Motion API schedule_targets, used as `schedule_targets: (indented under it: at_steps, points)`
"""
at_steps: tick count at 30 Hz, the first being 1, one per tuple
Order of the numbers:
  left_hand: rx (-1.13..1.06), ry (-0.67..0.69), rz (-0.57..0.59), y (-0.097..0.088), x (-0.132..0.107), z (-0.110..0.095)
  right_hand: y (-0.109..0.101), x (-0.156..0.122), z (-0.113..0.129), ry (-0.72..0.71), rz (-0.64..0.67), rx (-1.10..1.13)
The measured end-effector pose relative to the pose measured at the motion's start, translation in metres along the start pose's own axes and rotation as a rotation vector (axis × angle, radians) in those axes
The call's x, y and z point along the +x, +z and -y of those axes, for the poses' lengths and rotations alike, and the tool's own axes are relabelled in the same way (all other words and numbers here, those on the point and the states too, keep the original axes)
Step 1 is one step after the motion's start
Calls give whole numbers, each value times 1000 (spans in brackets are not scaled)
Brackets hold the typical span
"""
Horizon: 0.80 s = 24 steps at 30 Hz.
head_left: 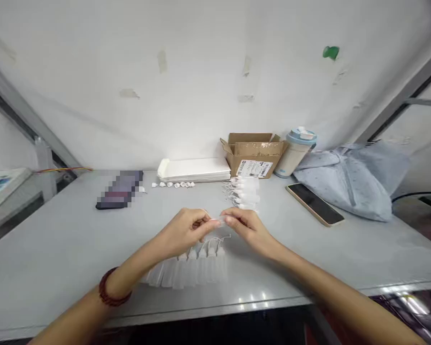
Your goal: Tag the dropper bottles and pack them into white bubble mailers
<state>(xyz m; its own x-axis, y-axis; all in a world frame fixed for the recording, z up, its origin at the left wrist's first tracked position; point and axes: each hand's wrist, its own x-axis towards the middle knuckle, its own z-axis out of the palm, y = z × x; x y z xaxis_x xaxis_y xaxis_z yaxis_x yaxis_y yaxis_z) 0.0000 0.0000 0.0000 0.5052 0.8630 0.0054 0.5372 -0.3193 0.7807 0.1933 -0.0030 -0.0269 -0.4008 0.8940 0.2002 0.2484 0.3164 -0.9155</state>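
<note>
My left hand (187, 231) and my right hand (250, 231) meet above the middle of the table, both closed in a pinch. Between their fingertips is a small translucent white plastic piece (221, 221), mostly covered by the fingers. Just below my hands, a row of clear plastic sleeves (201, 270) with white tops and thin cords lies side by side, partly behind my left wrist. Beyond my right hand sits a second group of similar white corded pieces (247, 194). Several small white caps (175, 184) are lined up farther back on the left.
Along the wall stand a stack of white envelopes (197, 168), an open cardboard box (255, 153) and a blue-lidded cup (294, 152). A phone (316, 205) and a pale blue fabric bag (348, 179) lie to the right. A dark, pixelated object (121, 190) rests on the left.
</note>
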Motion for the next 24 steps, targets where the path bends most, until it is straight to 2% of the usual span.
schedule_targets:
  at_steps: [8,14,17,20,24]
  points:
    - [284,296,-59,9,0,15,-4,2,-3,238,62,257]
    - [442,389,-120,16,1,20,-7,4,-1,423,100,459]
    - [437,359,-114,14,3,20,-6,4,-1,442,115,514]
    - [296,238,-60,5,5,19,-6,5,-1,345,86,448]
    - [222,75,-55,-19,9,23,-15,8,-1,178,-122,269]
